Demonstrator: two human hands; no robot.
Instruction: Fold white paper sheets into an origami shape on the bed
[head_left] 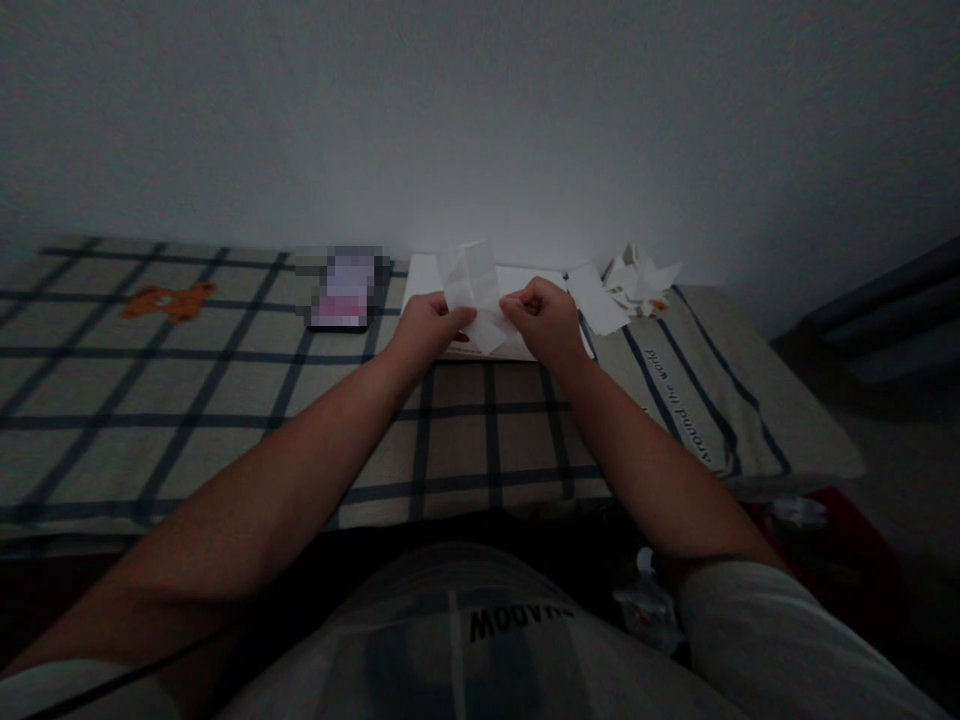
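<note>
Between my two hands is a thin, creased white sheet of paper [472, 275], partly see-through and standing up above the fingers. My left hand [431, 328] pinches its lower left side with the thumb on top. My right hand [544, 310] has thumb and fingertips pressed together at the sheet's right edge. Beneath both hands lies a flat white pad or board [424, 275], its near edge showing under the wrists. The dim light hides how the sheet is folded.
A checked cloth [247, 390] covers the table against the wall. Left of the pad lies a phone [345, 290], and farther left an orange bear shape [169, 300]. Loose paper [598, 300] and folded paper pieces [637, 275] lie right. Below is a clear bottle [649, 605].
</note>
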